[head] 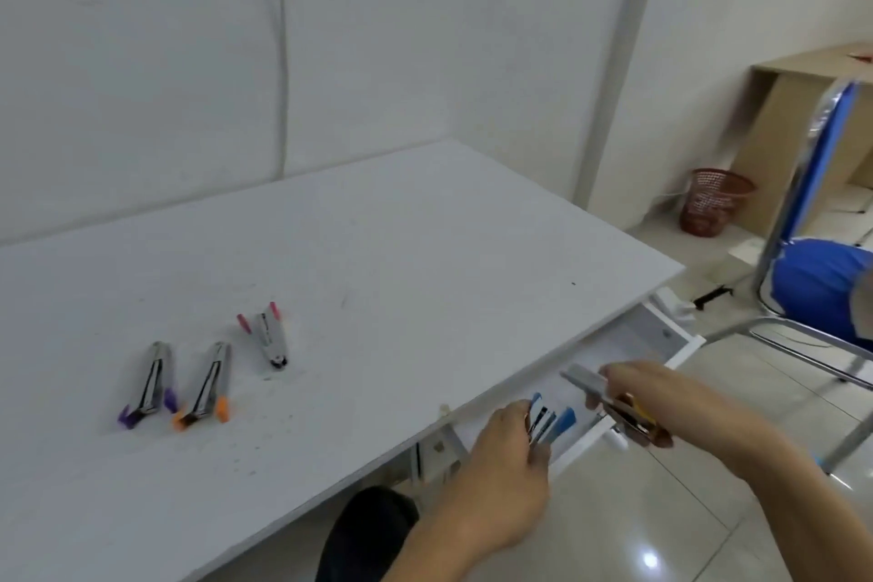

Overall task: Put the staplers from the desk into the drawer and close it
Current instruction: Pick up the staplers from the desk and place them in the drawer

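Both over open drawer [661,336] for drop-in: left hand [505,449] closed on blue stapler [550,423], right hand [661,397] closed on yellow stapler [609,397]; purple [149,385], orange [205,388], pink [269,338] staplers lying on desk [378,250].

This place looks like a plain office room. A white desk [330,260] stands against bare white walls [141,61], with a tiled floor [661,510], a blue metal chair [817,279], a red mesh wastebasket [713,203] and a wooden desk [803,118] behind.
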